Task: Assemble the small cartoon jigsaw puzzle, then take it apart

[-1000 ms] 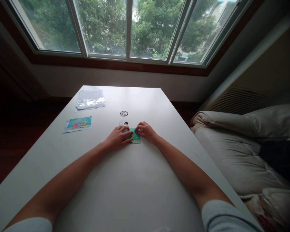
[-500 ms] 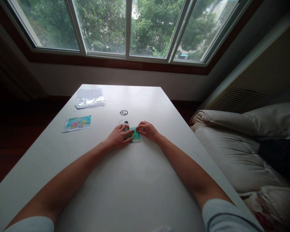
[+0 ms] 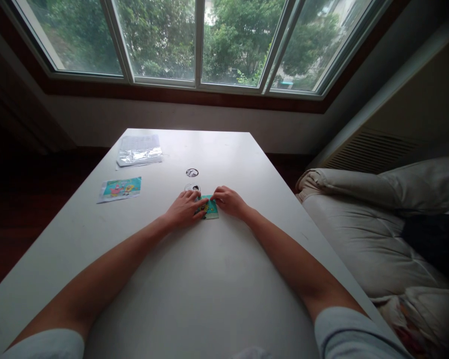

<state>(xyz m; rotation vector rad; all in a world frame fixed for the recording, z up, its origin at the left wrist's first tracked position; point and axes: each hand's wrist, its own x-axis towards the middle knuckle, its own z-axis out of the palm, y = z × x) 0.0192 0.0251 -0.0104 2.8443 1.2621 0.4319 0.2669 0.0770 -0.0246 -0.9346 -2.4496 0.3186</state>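
Observation:
A small teal picture card [image 3: 211, 213] with yellow and dark figures lies on the white table in front of me. My left hand [image 3: 185, 208] rests flat over its left part, fingers spread, with the thumb and fingertips on the card. At the card's upper right edge, my right hand [image 3: 229, 200] has its fingers pinched together; the fingertips seem to grip that edge, though the exact contact is too small to make out. Just beyond my left fingers sits a clear round item [image 3: 192, 188] with a dark spot, partly hidden by the hand.
A dark-rimmed round disc [image 3: 192, 172] lies farther back on the white table [image 3: 209, 279]. To the left are a cartoon picture sheet [image 3: 121, 188] and a clear plastic packet with papers [image 3: 139, 150]. A beige sofa [image 3: 344, 234] stands along the right side, with windows ahead.
Both hands stay at the card with almost the same hold. The whole view has shifted very slightly.

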